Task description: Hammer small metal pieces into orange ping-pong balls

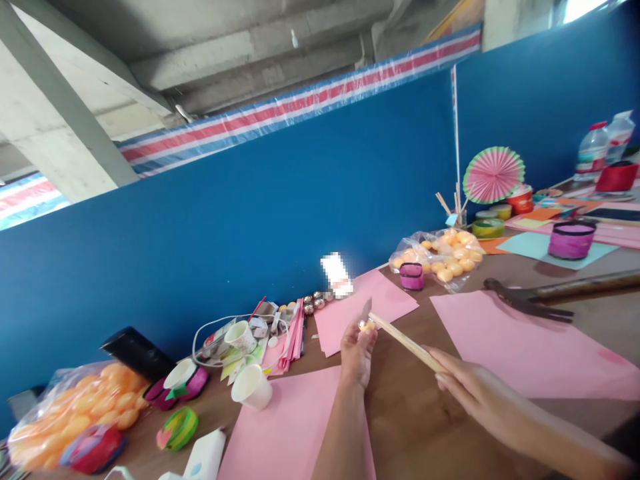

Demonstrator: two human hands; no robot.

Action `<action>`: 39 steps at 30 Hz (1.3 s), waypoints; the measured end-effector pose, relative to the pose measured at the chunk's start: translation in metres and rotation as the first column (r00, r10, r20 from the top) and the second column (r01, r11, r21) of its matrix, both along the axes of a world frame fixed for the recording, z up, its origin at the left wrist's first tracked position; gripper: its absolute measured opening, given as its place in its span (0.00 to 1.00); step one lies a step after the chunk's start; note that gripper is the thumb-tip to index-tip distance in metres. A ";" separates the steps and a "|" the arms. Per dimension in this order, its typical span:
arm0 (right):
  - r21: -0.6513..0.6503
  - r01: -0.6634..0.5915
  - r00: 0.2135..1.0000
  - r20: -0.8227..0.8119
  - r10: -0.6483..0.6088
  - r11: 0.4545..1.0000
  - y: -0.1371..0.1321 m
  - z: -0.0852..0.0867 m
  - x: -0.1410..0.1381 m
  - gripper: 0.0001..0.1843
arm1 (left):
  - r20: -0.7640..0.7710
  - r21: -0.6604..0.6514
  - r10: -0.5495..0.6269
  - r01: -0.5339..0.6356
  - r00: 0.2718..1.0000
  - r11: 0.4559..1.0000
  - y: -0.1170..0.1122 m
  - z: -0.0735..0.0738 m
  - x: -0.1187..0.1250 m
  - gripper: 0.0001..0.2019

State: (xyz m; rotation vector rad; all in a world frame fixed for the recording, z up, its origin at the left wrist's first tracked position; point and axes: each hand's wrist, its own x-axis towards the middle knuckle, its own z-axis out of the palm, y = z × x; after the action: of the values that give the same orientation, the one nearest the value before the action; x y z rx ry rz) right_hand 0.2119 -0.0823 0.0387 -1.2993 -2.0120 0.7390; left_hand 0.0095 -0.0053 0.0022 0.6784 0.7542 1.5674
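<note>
A clear bag of orange balls (80,410) lay at the far left of a brown table (405,427), below a blue partition (250,220). A red-and-blue roll (93,448) sat in front of it, and a black object (136,352) leaned behind. A green-and-yellow tape roll (178,428) rested near a white box (206,455). Farther in, a white paper cup (251,388) stood on a pink sheet (285,427), just in front of a jumble of paper scraps and a white cord (196,337).

At center, a person's left hand (357,357) was raised over the table, thumb and fingertips pinching a small shiny piece (367,325), gold and silver in color. Beside it rose the pointed gray tip (367,308) of a wooden stick (407,341); whether the two touched could not be told. The right hand (470,387) gripped the stick's lower end, its thumb and fingers pressed together around the wood.

Beyond the hands, a purple band (411,277) stood before a second bag of orange balls (453,257). A pink-and-green paper fan (494,175) was propped behind, and a claw hammer (530,300) lay partly across another pink sheet (530,357). Plastic bottles (593,153) stood at the far right.
</note>
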 end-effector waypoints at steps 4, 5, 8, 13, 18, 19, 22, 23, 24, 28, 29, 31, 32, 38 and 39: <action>0.052 0.016 1.000 0.007 -0.016 0.998 0.000 0.004 0.001 0.20 | -0.068 -0.012 0.082 -0.083 0.994 0.996 0.001 -0.001 0.002 0.22; 0.055 0.024 0.999 0.019 -0.025 0.998 0.000 0.004 0.002 0.20 | -0.102 -0.012 0.100 -0.102 0.990 0.995 0.001 -0.002 0.002 0.22; 0.076 0.024 0.998 0.058 -0.028 0.997 0.001 -0.001 0.004 0.22 | -0.203 0.020 0.117 -0.115 0.972 0.993 0.002 -0.004 0.002 0.22; 0.089 0.011 0.998 0.064 -0.017 0.996 0.002 -0.008 0.007 0.22 | -0.326 0.072 0.160 -0.144 0.932 0.987 0.002 -0.006 0.000 0.22; 0.110 0.012 0.995 0.093 -0.023 0.994 0.003 -0.009 0.007 0.22 | -0.451 0.131 0.200 -0.157 0.870 0.979 0.000 -0.004 0.001 0.20; 0.120 0.008 0.995 0.096 -0.019 0.993 0.003 -0.009 0.006 0.22 | -0.469 0.143 0.203 -0.154 0.859 0.978 0.000 -0.004 0.001 0.20; 0.110 0.009 0.995 0.094 -0.019 0.994 0.003 -0.008 0.006 0.21 | -0.521 0.150 0.225 -0.171 0.823 0.974 0.000 -0.006 0.001 0.20; 0.103 0.012 0.995 0.095 -0.021 0.995 0.003 -0.009 0.006 0.21 | -0.527 0.147 0.231 -0.179 0.818 0.973 0.000 -0.007 0.000 0.21; 0.103 0.011 0.995 0.098 -0.021 0.995 0.003 -0.010 0.007 0.22 | -0.527 0.143 0.233 -0.185 0.817 0.972 0.001 -0.008 0.000 0.21; 0.156 -0.021 0.995 0.103 0.004 0.987 0.002 -0.015 0.007 0.21 | -0.534 0.132 0.210 -0.165 0.819 0.977 0.001 -0.010 -0.002 0.20; 0.163 -0.027 0.995 0.104 0.010 0.986 0.002 -0.016 0.007 0.21 | -0.544 0.132 0.210 -0.164 0.813 0.978 0.002 -0.010 -0.002 0.20; 0.150 -0.032 0.994 0.105 0.016 0.988 0.001 -0.014 0.006 0.21 | -0.563 0.131 0.225 -0.183 0.795 0.974 0.002 -0.010 -0.002 0.21; 0.141 -0.031 0.995 0.103 0.016 0.990 0.001 -0.013 0.006 0.21 | -0.571 0.130 0.235 -0.197 0.787 0.972 0.003 -0.010 -0.003 0.22; 0.077 -0.034 0.995 0.092 0.026 0.996 0.002 -0.005 0.008 0.19 | -0.606 0.121 0.216 -0.180 0.765 0.976 0.005 -0.012 -0.004 0.24; 0.067 -0.024 0.996 0.084 0.018 0.997 0.003 -0.005 0.011 0.19 | -0.613 0.123 0.210 -0.171 0.762 0.978 0.005 -0.012 -0.004 0.23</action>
State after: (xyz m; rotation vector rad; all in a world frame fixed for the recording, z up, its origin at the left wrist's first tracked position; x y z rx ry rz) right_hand 0.2230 -0.0797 0.0341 -1.2910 -2.1016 0.6295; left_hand 0.0051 -0.0007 -0.0100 1.2321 1.3079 1.5539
